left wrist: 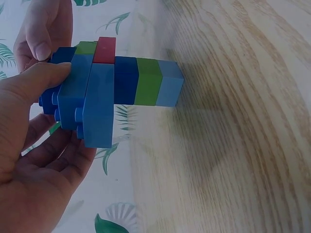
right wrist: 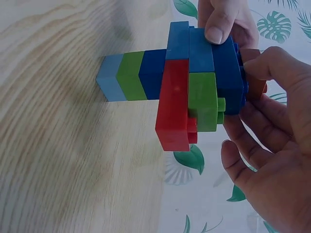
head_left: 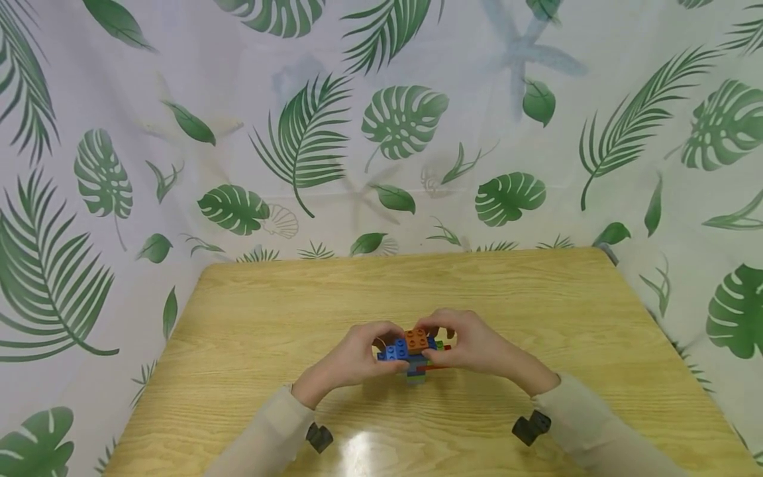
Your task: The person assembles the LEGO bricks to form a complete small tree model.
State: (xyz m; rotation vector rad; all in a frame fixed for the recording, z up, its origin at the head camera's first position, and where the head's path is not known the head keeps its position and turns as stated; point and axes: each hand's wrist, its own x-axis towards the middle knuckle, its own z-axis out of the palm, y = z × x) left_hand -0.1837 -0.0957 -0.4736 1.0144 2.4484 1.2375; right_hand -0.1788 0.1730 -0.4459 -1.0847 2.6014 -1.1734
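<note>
A tower of toy building bricks [head_left: 415,375] stands upright on the table between the two hands. Its narrow stem has a light blue brick [left wrist: 170,83], a green brick [left wrist: 148,81] and a dark blue brick [left wrist: 125,80]. Above, wider layers carry blue bricks on the left, with a red brick [right wrist: 172,107] and a lime green brick [right wrist: 202,102] sticking out to the right. My left hand [head_left: 362,354] grips the blue upper layers, thumb on the near side. At the top, my right hand [head_left: 471,341] pinches an orange brick [head_left: 416,340] between thumb and fingers.
The wooden table [head_left: 268,298] lies beneath the tower. A white cloth with green leaf prints [head_left: 334,53] hangs behind and beside it. Dark wrist cameras [head_left: 531,428] sit at both sleeves.
</note>
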